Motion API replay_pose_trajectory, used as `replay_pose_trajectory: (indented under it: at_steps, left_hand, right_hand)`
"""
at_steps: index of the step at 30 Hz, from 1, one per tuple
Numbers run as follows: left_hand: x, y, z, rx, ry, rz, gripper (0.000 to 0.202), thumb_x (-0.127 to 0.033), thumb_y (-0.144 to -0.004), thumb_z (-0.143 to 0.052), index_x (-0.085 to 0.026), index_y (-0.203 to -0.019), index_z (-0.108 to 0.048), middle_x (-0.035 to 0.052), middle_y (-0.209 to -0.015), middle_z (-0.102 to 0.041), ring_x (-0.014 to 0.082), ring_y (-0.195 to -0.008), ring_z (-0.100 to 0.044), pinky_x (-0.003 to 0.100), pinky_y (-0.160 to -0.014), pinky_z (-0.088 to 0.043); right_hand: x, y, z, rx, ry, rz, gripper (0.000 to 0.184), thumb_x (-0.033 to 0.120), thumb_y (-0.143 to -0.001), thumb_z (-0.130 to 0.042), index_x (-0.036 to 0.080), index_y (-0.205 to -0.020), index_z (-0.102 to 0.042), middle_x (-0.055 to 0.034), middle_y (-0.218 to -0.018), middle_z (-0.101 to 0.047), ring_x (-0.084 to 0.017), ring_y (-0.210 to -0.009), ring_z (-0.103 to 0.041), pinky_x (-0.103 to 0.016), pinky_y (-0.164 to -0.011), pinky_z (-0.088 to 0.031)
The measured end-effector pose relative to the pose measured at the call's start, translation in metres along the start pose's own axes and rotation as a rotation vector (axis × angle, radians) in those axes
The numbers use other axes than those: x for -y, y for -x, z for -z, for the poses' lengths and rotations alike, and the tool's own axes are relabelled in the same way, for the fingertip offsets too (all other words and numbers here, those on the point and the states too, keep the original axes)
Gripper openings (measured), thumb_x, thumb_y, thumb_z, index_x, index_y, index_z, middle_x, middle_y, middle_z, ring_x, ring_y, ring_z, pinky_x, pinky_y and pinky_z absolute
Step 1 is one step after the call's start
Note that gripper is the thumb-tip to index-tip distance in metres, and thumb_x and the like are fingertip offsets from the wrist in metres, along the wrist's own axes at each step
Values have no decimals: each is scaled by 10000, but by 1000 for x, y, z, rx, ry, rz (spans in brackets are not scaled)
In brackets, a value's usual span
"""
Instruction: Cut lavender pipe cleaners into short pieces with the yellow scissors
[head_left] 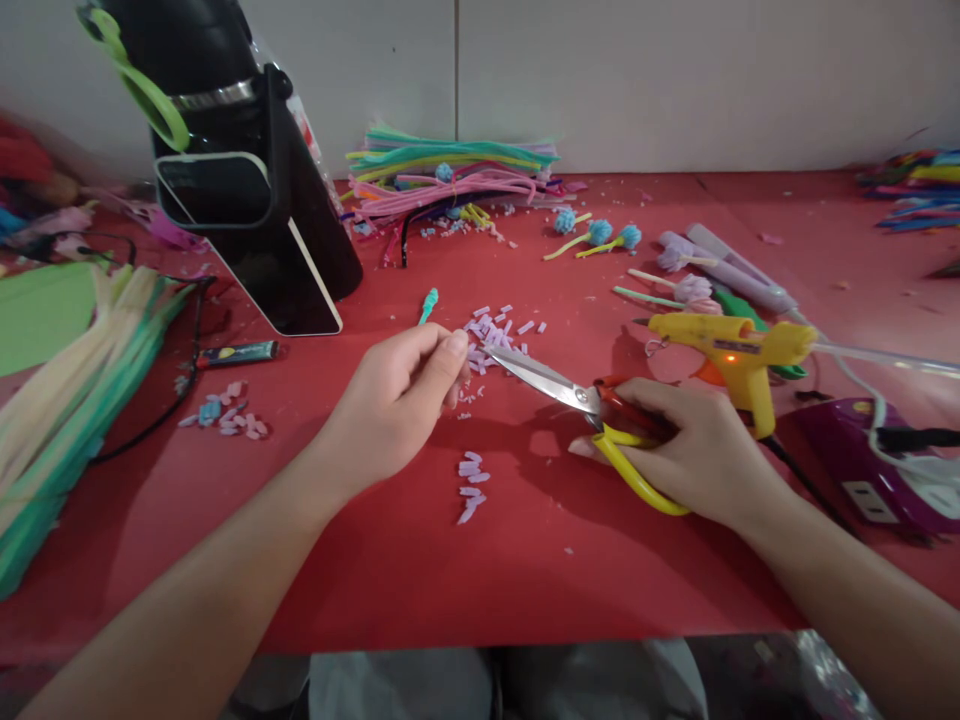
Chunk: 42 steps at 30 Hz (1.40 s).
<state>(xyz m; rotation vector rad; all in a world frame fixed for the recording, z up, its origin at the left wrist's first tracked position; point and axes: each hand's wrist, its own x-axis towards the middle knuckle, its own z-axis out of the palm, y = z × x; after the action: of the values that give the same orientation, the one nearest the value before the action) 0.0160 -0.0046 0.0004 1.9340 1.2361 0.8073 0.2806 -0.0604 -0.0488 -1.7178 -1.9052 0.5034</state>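
My right hand (682,445) grips a pair of scissors (544,378) with yellow and dark red handles. Its blades look closed, and the tip points left, close to the fingertips of my left hand (409,395). That hand is closed in a pinch, and whatever lies between thumb and finger is too small or hidden to make out. Just behind the fingertips is a loose pile of short lilac pieces (491,330). Nearer me, several more lilac pieces (470,485) lie in a rough column. A turquoise fuzzy stem (429,305) shows behind my left hand.
A yellow glue gun (739,350) with its light on stands right, near a purple power socket box (877,465). At the back left are a black bottle (315,200) and a phone (277,275). Pipe cleaners (457,165) lie along the wall; more bundles (82,400) are left.
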Motion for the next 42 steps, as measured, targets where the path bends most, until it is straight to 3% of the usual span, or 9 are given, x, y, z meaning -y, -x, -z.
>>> replay_pose_trajectory:
  at_steps: [16, 21, 34, 42]
  left_hand:
    - [1, 0, -1, -3, -42, -19, 360, -366, -1008, -455, -184, -705, -526, -23, -634, -543, 101, -585, -497, 245, -568, -413]
    - [2, 0, 2, -50, -96, -56, 304, -348, -995, -477, -188, -750, -557, -19, -661, -568, 106, -606, -513, 246, -584, -423]
    - [4, -1, 5, -57, -167, -122, 227, -311, -975, -505, -196, -807, -605, -14, -687, -599, 119, -642, -543, 242, -605, -442]
    - [5, -1, 4, -66, -163, -129, 219, -307, -975, -510, -194, -818, -613, -13, -687, -589, 116, -641, -534, 239, -599, -437]
  right_hand:
    - [0, -1, -2, -14, 23, -1, 421, 606, -737, -716, 193, -712, -635, 42, -560, -399, -100, -529, -343, -263, -501, -301]
    - [2, 0, 0, 4, 2, -27, 505, 674, -693, -722, 198, -648, -560, 42, -574, -339, -108, -549, -303, -274, -487, -275]
    - [4, -1, 1, 42, -15, -40, 525, 702, -681, -728, 196, -687, -584, 41, -589, -346, -106, -556, -289, -271, -482, -279]
    - [3, -2, 0, 10, 10, -1, 499, 676, -710, -711, 187, -693, -610, 35, -563, -417, -105, -536, -342, -270, -491, -301]
